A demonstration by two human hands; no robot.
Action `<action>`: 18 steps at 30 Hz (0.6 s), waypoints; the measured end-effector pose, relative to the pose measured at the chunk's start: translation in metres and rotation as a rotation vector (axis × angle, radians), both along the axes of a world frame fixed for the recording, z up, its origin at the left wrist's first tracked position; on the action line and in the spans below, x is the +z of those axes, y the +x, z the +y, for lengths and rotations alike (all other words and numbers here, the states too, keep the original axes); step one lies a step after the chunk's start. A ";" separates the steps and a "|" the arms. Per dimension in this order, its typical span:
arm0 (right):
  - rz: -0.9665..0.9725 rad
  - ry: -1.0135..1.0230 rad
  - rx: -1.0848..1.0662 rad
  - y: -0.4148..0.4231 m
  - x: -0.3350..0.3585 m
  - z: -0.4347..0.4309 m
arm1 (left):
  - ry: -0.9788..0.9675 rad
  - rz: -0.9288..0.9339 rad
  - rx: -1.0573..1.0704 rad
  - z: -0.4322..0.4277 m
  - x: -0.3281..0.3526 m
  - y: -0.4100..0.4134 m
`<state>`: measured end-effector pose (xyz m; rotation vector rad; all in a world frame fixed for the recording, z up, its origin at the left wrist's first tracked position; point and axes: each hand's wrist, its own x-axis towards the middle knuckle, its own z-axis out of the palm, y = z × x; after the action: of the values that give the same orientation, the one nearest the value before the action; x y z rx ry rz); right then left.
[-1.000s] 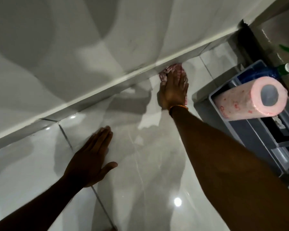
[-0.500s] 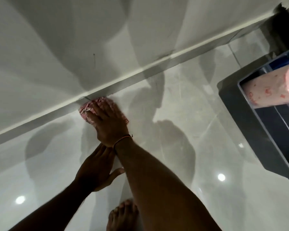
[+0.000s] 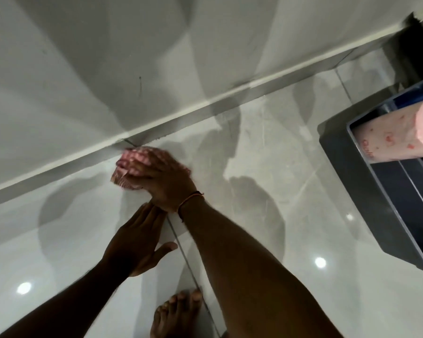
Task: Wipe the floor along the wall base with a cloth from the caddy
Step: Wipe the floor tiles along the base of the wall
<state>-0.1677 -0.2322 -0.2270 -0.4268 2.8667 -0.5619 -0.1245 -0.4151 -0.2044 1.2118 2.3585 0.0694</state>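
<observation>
A red-and-white checked cloth (image 3: 122,178) lies on the glossy grey floor tiles right against the wall base (image 3: 193,111). My right hand (image 3: 161,178) presses flat on the cloth, fingers pointing left along the skirting; it is motion-blurred. My left hand (image 3: 134,240) rests palm-down on the tile just below the right wrist, fingers spread, holding nothing. The grey-blue caddy (image 3: 352,191) stands at the right edge of the head view, with a pink patterned paper-towel roll (image 3: 391,140) lying in it.
A bare foot (image 3: 176,313) stands on the floor at the bottom centre, beside a tile grout line (image 3: 188,262). A dark gap or door frame (image 3: 410,42) closes the wall at the upper right. Ceiling lights reflect off the tiles.
My right hand has slid the cloth leftward along the wall base, away from the caddy, and then a little off the skirting. My left hand has stayed planted on the tile.
</observation>
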 end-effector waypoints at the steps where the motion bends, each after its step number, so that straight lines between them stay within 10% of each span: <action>1: 0.000 0.011 0.072 -0.001 -0.002 0.001 | -0.013 0.000 -0.003 0.000 0.000 0.000; 7: 0.289 0.005 0.052 -0.006 -0.006 0.128 | 0.003 0.013 -0.002 0.011 -0.001 -0.013; 18: -0.193 0.157 -0.769 0.011 -0.001 0.309 | 0.073 0.035 0.042 0.040 -0.022 -0.041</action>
<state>-0.1571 0.0770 -0.2276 0.7436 2.7749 -0.4364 -0.1659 -0.3746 -0.2267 1.2064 2.4307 0.1505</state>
